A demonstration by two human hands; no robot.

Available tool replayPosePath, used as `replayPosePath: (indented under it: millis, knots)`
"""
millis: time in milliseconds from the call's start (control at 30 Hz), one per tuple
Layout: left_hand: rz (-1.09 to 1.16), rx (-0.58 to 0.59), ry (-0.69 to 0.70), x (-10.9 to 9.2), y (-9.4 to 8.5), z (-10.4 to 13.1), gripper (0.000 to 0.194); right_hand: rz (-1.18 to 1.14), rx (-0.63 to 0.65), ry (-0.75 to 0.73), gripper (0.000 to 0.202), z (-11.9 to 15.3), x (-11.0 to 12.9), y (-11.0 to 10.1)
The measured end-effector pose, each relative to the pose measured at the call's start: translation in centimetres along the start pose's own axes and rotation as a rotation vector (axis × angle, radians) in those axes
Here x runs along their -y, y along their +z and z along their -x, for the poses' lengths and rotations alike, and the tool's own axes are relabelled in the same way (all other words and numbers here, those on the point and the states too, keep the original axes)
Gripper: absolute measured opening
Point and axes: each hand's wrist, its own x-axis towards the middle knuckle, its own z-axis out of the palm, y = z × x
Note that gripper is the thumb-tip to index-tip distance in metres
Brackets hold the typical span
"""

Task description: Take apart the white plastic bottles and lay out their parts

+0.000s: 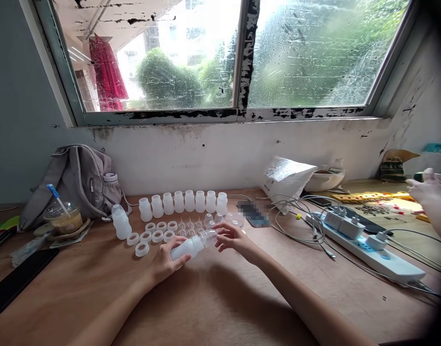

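Note:
My left hand (168, 259) is wrapped around the body of a frosted baby bottle (186, 249), which lies tilted with its top to the right. At that end, the fingers of my right hand (235, 239) pinch the clear cap (208, 237). Just beyond my hands are several white collar rings (141, 248) and clear nipples (189, 225). A row of open frosted bottles (168, 203) stands behind them. One capped bottle (121, 222) stands to the left of the rings. More clear caps (208, 219) sit partly hidden behind my right hand.
At left are a grey backpack (79, 173), an iced drink cup (64, 217) and a black flat object (22, 278). On the right lie a phone (254, 214), tangled cables (296, 230) and a white power strip (372, 254). Another person's hand (429, 194) shows at far right.

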Motion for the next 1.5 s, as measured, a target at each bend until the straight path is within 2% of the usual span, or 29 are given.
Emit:
replayPosePath:
  millis: [133,367,600,733,1067,1200,1300,1400,1500]
  knots:
    - [0.029,-0.003,-0.017,0.0,0.0,0.0,0.039,-0.053,0.048,-0.045,0.035,0.2,-0.2,0.7]
    - [0.099,0.040,-0.060,0.3,-0.1,-0.1,0.042,0.060,-0.061,-0.112,0.028,-0.1,-0.9,1.2]
    - [0.294,0.130,-0.143,0.4,-0.2,-0.4,0.041,0.024,0.026,-0.179,0.027,0.2,-0.4,1.1]
    - [0.374,0.138,-0.167,0.2,-0.4,-0.4,0.040,0.006,0.054,-0.202,0.023,0.4,-0.1,1.3]
    - [0.179,0.075,-0.116,-0.1,-0.4,0.1,0.045,0.001,0.042,-0.187,0.021,0.3,-0.4,1.6]
    - [0.126,0.061,-0.058,-0.2,-0.4,0.2,0.043,-0.012,0.035,-0.163,0.023,0.5,0.1,1.8]
    - [0.061,0.082,0.000,-0.2,-0.2,0.3,0.043,-0.065,-0.014,-0.086,0.023,0.4,-0.2,1.9]
    - [0.022,0.135,0.056,-0.4,0.3,0.6,0.043,-0.202,-0.037,0.057,0.035,0.2,-1.0,2.3]
    - [-0.002,0.172,0.077,-0.8,0.9,0.9,0.044,-0.311,0.026,0.149,0.048,0.1,-1.9,3.1]
